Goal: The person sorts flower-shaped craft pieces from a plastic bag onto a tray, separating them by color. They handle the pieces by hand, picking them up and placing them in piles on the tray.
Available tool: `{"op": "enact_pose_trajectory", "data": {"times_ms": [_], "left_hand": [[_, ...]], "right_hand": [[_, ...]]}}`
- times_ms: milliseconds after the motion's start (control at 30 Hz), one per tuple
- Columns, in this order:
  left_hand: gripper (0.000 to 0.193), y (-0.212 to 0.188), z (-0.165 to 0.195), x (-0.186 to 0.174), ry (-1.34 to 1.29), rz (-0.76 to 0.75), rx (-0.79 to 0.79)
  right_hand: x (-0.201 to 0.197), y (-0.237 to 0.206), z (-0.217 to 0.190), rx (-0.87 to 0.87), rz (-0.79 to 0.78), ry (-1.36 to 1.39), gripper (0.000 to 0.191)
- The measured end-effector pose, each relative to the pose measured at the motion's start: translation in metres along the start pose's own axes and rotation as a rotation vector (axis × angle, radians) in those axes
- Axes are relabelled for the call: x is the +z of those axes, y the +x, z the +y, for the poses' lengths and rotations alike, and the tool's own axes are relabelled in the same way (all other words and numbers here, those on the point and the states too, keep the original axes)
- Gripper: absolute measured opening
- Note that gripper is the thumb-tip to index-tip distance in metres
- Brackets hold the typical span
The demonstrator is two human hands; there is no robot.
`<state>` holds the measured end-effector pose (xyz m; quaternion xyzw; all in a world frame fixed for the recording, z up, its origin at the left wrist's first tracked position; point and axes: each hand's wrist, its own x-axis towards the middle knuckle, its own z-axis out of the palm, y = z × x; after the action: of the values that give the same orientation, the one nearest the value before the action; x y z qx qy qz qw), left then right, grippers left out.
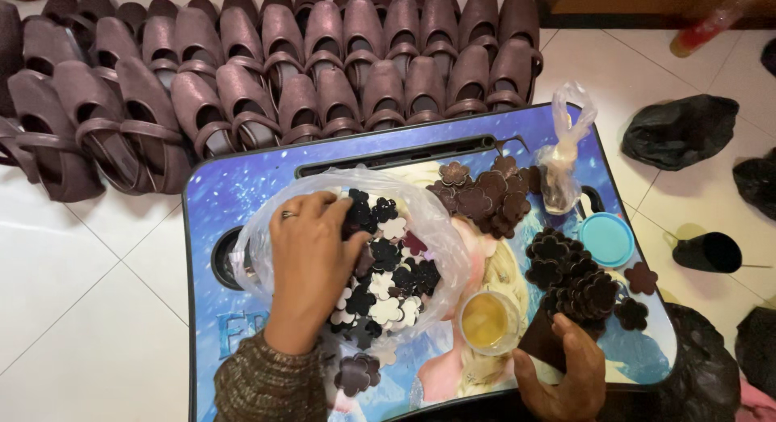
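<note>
My left hand (pixel 311 256) reaches into a clear plastic bag (pixel 440 220) of black, white and maroon flower-shaped cutouts (pixel 388 276) on a blue lap table (pixel 242 183); its fingers curl over the pieces at the bag's top. My right hand (pixel 566 373), at the table's near right corner, grips a dark brown flat piece (pixel 540 337). Beside it stands a small round open container of yellowish glue (pixel 487 319). Brown flower cutouts lie in two heaps, one at the upper middle (pixel 485 196) and one at the right (pixel 574 276).
Rows of brown shoe uppers (pixel 283 58) lie on the tiled floor beyond the table. A teal lid (pixel 606 238) and a small knotted plastic bag (pixel 562 155) sit on the table's right. Black plastic bags (pixel 679 131) and a black cup (pixel 707 252) lie on the floor at right.
</note>
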<state>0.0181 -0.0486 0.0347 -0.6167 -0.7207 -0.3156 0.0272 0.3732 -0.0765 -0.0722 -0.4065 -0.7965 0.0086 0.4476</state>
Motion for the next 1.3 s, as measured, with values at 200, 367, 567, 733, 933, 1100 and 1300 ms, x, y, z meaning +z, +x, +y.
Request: {"op": "enact_pose_trajectory", "data": {"times_ms": [200,367,567,733,933,1100,1300], "left_hand": [[0.024,0.008,-0.007,0.009,0.095,-0.029,-0.051],[0.016,0.013,-0.014,-0.007,0.069,0.048,-0.153],[0.021,-0.010,-0.004,-0.026,-0.116,0.054,-0.110],[0.041,-0.032,0.001,-0.027,-0.070,-0.152,0.017],[0.033,-0.033,-0.001,-0.025,-0.092,-0.051,-0.209],[0.046,-0.032,0.011,-0.008,-0.079,-0.096,-0.134],[0.017,-0.029,0.015,-0.014,-0.151,0.030,-0.113]], "right_hand": [[0.001,0.001,-0.001,-0.012,0.013,0.004,0.091],[0.001,-0.001,0.000,0.002,0.010,0.020,0.091],[0.002,-0.004,0.000,0.022,0.019,0.030,0.091],[-0.001,-0.003,0.000,-0.001,-0.005,0.028,0.089],[0.001,0.001,-0.001,-0.007,0.008,0.044,0.090],[-0.002,0.002,0.000,-0.045,-0.017,-0.003,0.091],[-0.001,0.002,0.003,-0.064,-0.014,0.013,0.091]]}}
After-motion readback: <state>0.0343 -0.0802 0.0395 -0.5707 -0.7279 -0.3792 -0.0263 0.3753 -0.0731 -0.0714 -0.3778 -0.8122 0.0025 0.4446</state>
